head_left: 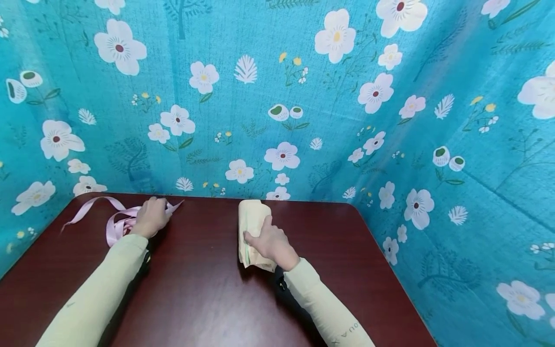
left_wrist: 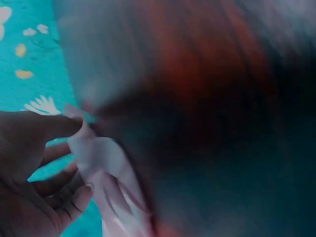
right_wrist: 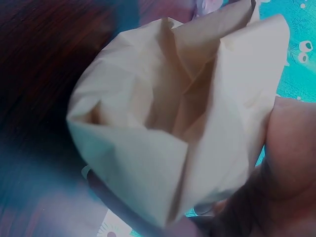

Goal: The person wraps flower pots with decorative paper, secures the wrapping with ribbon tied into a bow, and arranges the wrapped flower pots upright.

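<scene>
At the far left of the table, my left hand (head_left: 150, 218) pinches a pale pink satin ribbon (head_left: 113, 232). Loose loops lie left of the wrist, and one pointed end sticks out past the fingers. Up close in the left wrist view, the ribbon (left_wrist: 116, 163) hangs in folds beside the thumb and fingertips. My right hand (head_left: 275, 245) grips a beige paper-wrapped bundle (head_left: 253, 214) near the table's middle, thumb across its top. A thin greenish line runs along the bundle. The right wrist view shows its crumpled, folded paper end (right_wrist: 128, 89); the contents are hidden.
A dark reddish-brown table (head_left: 186, 289) with rounded far corners lies under both hands. Blue-green floral cloth (head_left: 243, 120) hangs right behind its far edge and along the right side.
</scene>
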{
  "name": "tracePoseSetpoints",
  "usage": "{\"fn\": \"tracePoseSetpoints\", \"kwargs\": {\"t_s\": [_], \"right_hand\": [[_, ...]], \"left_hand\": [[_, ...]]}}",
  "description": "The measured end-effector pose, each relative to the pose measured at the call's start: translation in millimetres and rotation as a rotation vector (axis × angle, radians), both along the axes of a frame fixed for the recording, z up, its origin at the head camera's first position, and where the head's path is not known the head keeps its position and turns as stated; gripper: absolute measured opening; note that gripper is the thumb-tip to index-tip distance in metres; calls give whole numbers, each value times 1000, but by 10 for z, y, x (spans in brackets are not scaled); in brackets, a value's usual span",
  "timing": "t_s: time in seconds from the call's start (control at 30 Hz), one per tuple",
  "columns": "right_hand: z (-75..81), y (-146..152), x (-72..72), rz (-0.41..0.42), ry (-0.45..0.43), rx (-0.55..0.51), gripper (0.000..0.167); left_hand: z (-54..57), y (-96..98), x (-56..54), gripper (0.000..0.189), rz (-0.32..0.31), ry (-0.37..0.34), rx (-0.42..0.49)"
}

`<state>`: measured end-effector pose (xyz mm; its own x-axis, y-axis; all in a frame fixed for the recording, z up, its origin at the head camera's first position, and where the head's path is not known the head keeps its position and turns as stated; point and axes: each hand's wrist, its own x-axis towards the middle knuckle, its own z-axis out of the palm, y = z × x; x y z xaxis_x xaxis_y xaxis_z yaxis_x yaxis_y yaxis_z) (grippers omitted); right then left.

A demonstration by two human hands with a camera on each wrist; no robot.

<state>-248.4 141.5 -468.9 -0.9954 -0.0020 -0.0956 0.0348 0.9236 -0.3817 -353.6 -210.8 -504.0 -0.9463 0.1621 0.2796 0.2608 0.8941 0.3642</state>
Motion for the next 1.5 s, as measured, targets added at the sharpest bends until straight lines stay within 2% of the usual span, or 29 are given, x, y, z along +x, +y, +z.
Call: {"fn": "tracePoseSetpoints", "kwargs": {"t_s": [0.07,0.17,0.37,0.5,0.6,0.7,0.77,0.83,0.93,1.0,1.17,1.37,1.5], "right_hand": [[-7,-15,10,2,-5,16,93],[-13,-27,23,2,-10,39,94],[22,-26,15,-8,5,52,97],[38,-31,12,-12,2,53,97],[29,-37,13,-19,-4,53,97],[19,-46,12,-21,-1,59,94],[10,-51,8,-18,8,68,90],[9,-52,5,-17,20,80,87],[6,-53,0,-16,38,94,85],[10,-53,2,-16,40,93,87],[27,-75,11,-4,45,81,87],[32,-54,12,-7,58,81,87],[42,-34,3,-17,44,74,90]], "left_hand": [[-34,-33,-19,14,13,-25,-5],[-13,-25,-43,21,23,-36,20],[180,157,-154,17,-1,-14,167],[303,380,-236,14,-34,33,227],[365,648,-313,17,-93,83,303],[454,992,-373,20,-193,78,467],[531,1218,-379,27,-284,31,566],[603,1411,-378,36,-383,-30,606],[662,1598,-362,45,-490,-117,548],[655,1644,-350,43,-506,-153,471],[524,1526,-286,32,-464,-173,360],[325,1378,-177,27,-451,-149,305],[200,1342,-110,22,-450,-193,224]]}}
